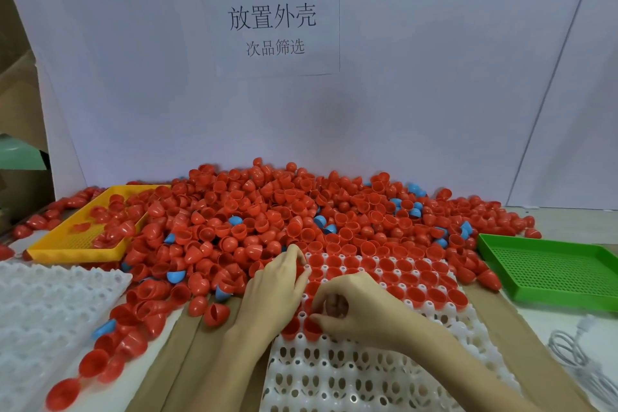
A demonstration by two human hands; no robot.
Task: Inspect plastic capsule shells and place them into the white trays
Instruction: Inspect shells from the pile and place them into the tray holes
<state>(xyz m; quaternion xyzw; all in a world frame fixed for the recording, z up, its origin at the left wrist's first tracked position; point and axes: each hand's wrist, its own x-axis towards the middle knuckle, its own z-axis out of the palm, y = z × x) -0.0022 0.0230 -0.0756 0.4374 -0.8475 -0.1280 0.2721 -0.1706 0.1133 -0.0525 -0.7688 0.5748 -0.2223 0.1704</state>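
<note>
Fingers of our right hand (347, 306) curl around a red plastic half-shell (313, 328), seating it in the white moulded tray (334, 375); our left hand (277, 287) rests flat, fingers relaxed, beside it. We should press it fully level before reaching for the next.

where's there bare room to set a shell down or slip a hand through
Free: the near rows of the white tray, below both hands; the green tray at right, with nothing in it; the brown strip between those trays. Crowded: the shell pile behind, spilling into the yellow tray, and the tray's far rows.
</note>
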